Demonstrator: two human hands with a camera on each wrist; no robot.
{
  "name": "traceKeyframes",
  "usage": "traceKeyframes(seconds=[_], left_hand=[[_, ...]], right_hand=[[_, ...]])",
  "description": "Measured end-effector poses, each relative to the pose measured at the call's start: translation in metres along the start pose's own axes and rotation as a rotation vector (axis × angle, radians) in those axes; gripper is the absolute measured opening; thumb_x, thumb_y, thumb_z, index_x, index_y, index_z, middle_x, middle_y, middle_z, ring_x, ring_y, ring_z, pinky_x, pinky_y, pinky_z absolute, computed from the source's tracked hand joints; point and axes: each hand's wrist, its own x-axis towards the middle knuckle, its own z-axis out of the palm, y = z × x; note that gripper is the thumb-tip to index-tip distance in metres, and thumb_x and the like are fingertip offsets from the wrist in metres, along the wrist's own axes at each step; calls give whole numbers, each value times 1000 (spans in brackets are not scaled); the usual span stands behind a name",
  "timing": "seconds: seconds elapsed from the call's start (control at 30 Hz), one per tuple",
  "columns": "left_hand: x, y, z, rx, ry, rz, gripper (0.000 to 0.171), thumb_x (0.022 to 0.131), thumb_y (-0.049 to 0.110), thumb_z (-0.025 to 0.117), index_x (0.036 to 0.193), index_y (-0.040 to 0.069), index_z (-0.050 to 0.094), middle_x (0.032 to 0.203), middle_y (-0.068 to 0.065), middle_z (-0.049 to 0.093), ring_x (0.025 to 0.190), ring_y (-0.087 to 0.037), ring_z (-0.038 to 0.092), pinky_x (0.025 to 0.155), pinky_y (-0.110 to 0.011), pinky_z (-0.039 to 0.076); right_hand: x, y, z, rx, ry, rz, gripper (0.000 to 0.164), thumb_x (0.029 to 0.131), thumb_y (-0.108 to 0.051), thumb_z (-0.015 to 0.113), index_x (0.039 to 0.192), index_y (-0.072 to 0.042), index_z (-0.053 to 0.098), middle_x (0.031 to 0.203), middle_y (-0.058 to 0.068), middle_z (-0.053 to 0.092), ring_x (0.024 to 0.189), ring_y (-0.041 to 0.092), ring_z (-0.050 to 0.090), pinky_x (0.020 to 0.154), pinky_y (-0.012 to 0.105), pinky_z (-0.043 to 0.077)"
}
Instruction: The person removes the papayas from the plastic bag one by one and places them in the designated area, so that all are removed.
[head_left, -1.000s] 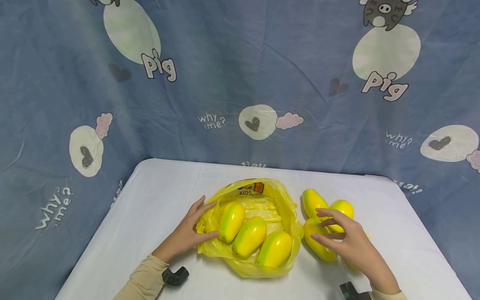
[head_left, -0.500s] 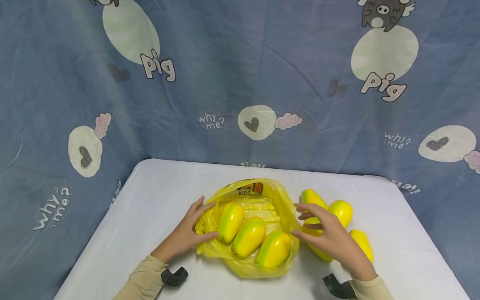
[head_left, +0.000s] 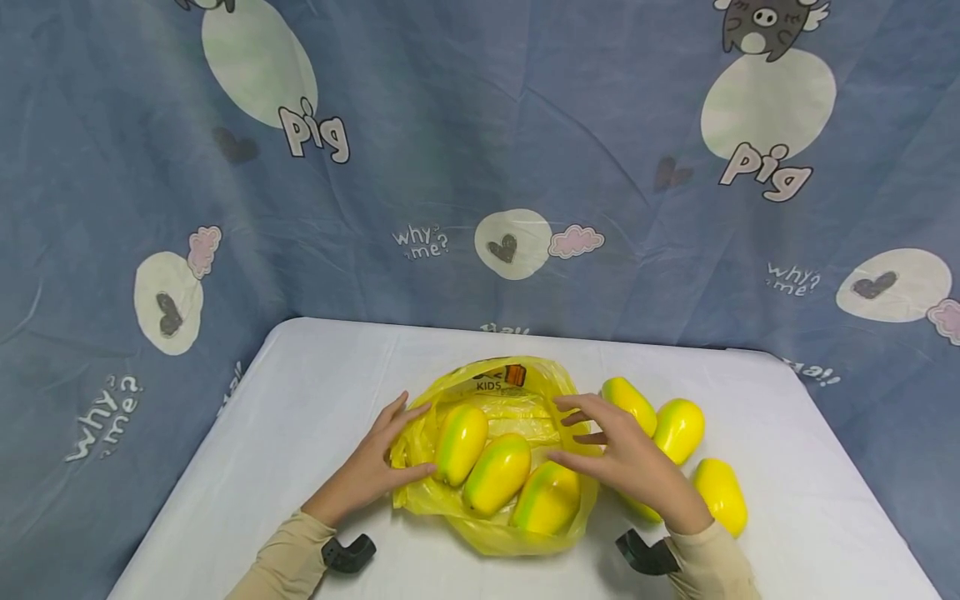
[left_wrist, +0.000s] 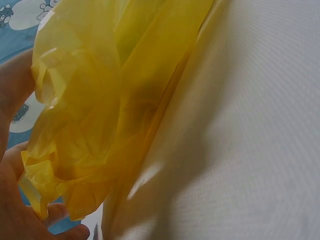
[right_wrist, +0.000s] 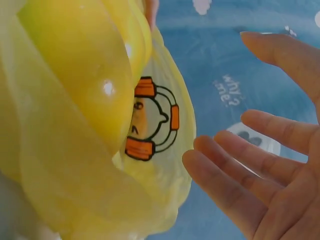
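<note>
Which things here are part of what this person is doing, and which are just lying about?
Seemingly part of the job:
yellow bag
three fruits inside it
loose fruits beside it
left hand at its rim
right hand

Seemingly just background:
white table covering
blue printed curtain
black wrist pieces

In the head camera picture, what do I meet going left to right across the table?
Left sleeve, left hand, left fruit in the yellow bag, its middle fruit, its right fruit, farthest loose fruit, loose fruit beside it, rightmost loose fruit.
</note>
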Motion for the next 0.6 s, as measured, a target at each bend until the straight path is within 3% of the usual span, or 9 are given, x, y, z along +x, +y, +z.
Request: traceKeyframes(seconds=[0.23, 0.43, 0.6], left_hand=[[0, 1, -1, -6, -5, -5, 87, 83, 52, 83, 158, 31, 43, 174, -18, 11, 156, -51, 18, 115, -80, 24], [0, 0, 0, -3, -4, -4, 87, 83, 52, 83, 158, 30, 43, 174, -18, 11, 156, -51, 18, 115, -80, 24], [1, 0, 0, -1, -4, -1, 87, 83, 53, 83, 158, 30, 43, 174, -18, 11, 156, -51, 19, 115, -80, 24]], right_hand=[[17, -8, 3, 0, -72, 6, 66, 87, -46, 82, 143, -23, 56, 144, 1, 60, 122, 24, 67, 96, 36, 61], [30, -11, 8, -19, -117, -47, 68, 88, -42, 82, 145, -19, 55, 147, 5, 59, 124, 30, 67, 99, 41, 60], [37, -11, 13, -18, -133, -72, 69, 88, -47, 81, 147, -23, 54, 149, 2, 58, 127, 32, 65, 102, 47, 58]])
